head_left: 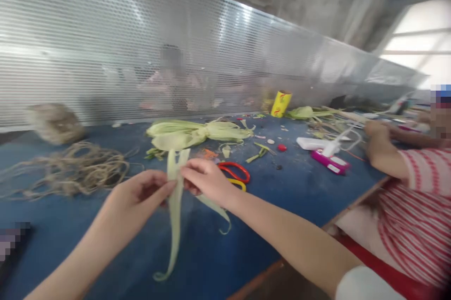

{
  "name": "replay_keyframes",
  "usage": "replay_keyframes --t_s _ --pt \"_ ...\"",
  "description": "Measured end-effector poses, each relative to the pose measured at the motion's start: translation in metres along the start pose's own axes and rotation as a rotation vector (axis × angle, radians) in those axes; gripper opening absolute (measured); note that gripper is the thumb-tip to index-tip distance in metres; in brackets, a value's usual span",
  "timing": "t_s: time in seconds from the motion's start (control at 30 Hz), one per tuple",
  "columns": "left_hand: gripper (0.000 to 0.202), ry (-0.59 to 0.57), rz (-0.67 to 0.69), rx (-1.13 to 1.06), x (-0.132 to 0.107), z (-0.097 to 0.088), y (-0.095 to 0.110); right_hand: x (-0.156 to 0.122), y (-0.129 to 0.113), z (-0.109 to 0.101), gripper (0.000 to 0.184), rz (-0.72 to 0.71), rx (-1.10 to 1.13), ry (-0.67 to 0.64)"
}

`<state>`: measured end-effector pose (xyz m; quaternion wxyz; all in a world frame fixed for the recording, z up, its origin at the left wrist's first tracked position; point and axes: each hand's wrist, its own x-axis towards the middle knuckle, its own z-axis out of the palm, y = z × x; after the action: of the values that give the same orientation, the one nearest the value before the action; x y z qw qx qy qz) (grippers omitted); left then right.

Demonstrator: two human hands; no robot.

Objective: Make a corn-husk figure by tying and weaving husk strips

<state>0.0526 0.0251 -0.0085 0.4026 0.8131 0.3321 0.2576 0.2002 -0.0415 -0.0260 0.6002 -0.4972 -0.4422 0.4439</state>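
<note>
My left hand (143, 194) and my right hand (206, 180) meet above the blue table (289, 196), both pinched on pale green leaf strips (175, 218). The strips stick up a little above my fingers and hang down long below them, curling at the ends. Behind my hands lies a tied bundle of the same green leaves (193, 133). Red-handled scissors (235, 171) lie just right of my right hand, with a yellow handle beside them.
A tangle of brown twine (73, 171) lies at the left. A perforated metal screen (176, 56) runs along the table's far side. A yellow tube (281, 103), leaf scraps, a pink and white tool (329, 161) and a person in a red-striped shirt (416, 206) are at the right.
</note>
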Motion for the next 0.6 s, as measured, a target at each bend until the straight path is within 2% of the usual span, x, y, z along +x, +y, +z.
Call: replay_keyframes --t_s 0.1,0.27,0.43,0.6 --pt "0.019 -0.030 -0.014 -0.093 -0.0032 0.0031 0.0072 -0.0025 0.0003 0.0046 0.021 0.008 0.072 0.018" --pt "0.018 0.044 0.007 -0.105 -0.0055 0.0035 0.0061 -0.0036 0.0013 0.0068 0.025 0.023 0.102 0.045" --pt "0.020 -0.080 -0.070 -0.225 -0.0054 0.0027 0.0082 -0.0044 -0.0015 0.0020 0.025 -0.038 -0.002 0.033" --pt "0.021 0.010 -0.067 -0.217 -0.0060 0.0036 0.0086 -0.0105 -0.0001 0.0045 0.025 -0.086 -0.217 -0.060"
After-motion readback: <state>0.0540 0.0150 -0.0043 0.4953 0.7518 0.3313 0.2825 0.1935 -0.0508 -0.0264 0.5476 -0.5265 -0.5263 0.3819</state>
